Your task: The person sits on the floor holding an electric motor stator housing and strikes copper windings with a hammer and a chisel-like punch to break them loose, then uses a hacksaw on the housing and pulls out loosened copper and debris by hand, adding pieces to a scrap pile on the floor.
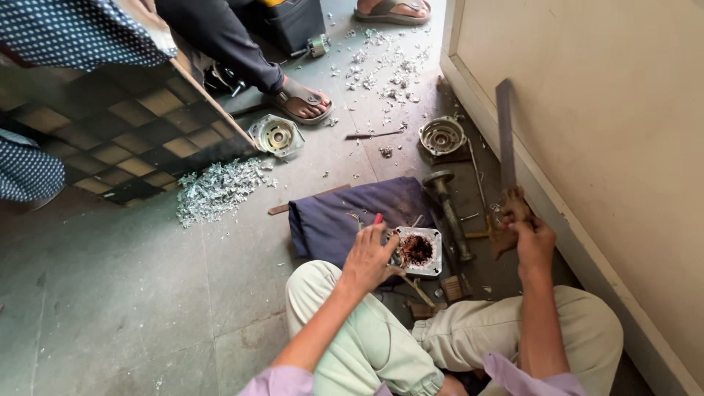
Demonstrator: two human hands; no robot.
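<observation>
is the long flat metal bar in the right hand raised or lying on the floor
Raised: the right hand grips the metal bar near its lower end, blade pointing up.

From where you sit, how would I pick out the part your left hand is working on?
Find the purple cloth on the floor before the knees. At its right edge sits a square grey motor housing, under the left hand. Unlike the two round end covers farther off, it is square with coppery windings in its middle.

Two round metal end covers (277,136) (442,136) lie on the floor. One rotor shaft (447,213), one square motor housing (418,251), one dark blue cloth (345,216) and one pile of metal shavings (216,189) are present. Two sandalled feet (302,101) (392,9) stand at the far side.
</observation>
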